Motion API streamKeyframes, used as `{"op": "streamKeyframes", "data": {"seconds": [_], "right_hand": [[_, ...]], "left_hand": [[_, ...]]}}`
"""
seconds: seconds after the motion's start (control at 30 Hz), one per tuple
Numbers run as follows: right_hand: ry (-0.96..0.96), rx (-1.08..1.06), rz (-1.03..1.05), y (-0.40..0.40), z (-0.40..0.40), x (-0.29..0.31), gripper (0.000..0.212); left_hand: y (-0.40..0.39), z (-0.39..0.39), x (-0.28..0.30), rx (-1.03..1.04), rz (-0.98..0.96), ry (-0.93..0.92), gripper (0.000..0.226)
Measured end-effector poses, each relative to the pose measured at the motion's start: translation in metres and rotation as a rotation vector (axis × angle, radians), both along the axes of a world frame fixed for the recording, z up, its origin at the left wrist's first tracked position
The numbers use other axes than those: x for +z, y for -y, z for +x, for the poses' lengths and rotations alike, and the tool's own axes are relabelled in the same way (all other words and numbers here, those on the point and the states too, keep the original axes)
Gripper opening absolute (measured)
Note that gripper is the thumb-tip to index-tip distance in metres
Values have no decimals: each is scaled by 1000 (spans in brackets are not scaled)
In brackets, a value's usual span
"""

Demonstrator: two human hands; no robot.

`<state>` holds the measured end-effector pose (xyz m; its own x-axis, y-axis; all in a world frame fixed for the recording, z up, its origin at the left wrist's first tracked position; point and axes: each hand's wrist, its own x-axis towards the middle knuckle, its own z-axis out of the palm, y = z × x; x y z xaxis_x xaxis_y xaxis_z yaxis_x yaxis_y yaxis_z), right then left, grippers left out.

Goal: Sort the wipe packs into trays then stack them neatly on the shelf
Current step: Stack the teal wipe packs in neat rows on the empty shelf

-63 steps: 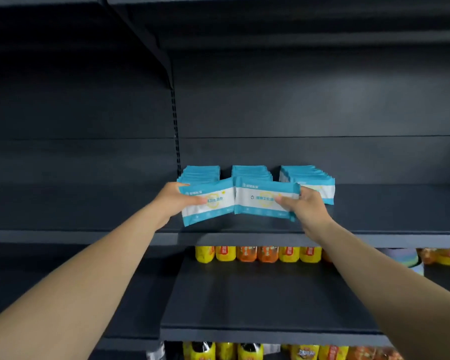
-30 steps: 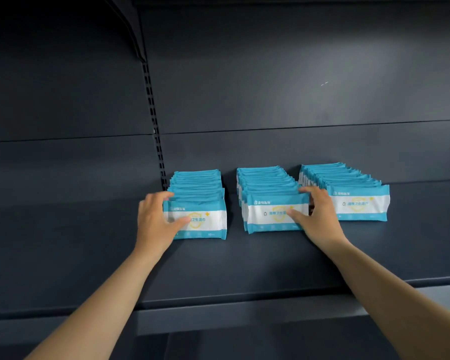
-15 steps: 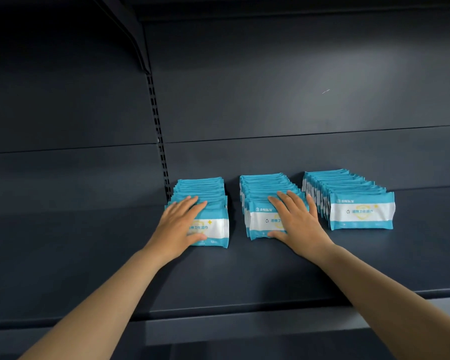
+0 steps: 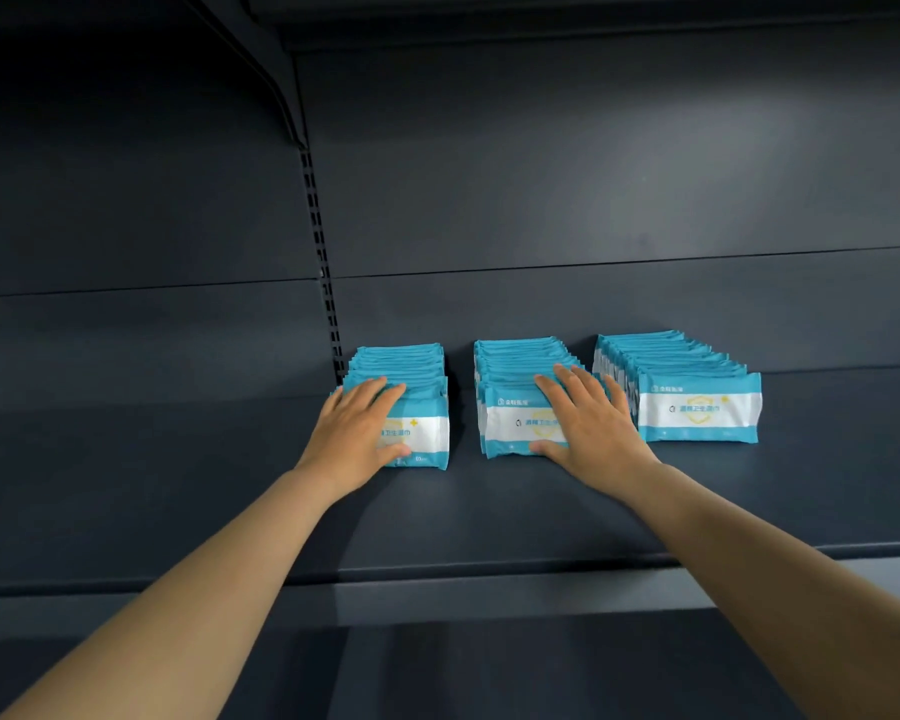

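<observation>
Three rows of teal and white wipe packs stand upright on the dark shelf (image 4: pixel 489 511). My left hand (image 4: pixel 357 433) lies flat with straight fingers against the front pack of the left row (image 4: pixel 427 433). My right hand (image 4: pixel 588 428) presses flat on the front pack of the middle row (image 4: pixel 510 420), fingers spread over its top edge. The right row (image 4: pixel 697 413) stands untouched beside my right hand. No tray is in view.
A dark back panel (image 4: pixel 593 200) rises behind the rows. A slotted upright (image 4: pixel 323 283) and a bracket (image 4: pixel 276 80) stand just left of the left row. The shelf's front lip (image 4: pixel 463 595) runs below my forearms.
Both hands placed a pack at the front of the left and middle rows, then flattened against those packs. Since half a second ago they have hardly moved.
</observation>
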<state>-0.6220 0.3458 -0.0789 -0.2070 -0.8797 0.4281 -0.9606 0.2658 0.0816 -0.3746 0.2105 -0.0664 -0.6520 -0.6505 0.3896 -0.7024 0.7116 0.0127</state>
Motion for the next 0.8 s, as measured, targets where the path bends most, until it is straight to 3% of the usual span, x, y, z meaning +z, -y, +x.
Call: {"op": "streamKeyframes", "data": {"seconds": [0.47,0.8], "right_hand": [[77,84,-52,-156,27,0,65],[222,99,52,-297,54,-73,59]], "left_hand": [[-173,26,-1,-19,11,-81,62],[-304,34,-98,-177,131,-12,54]]}}
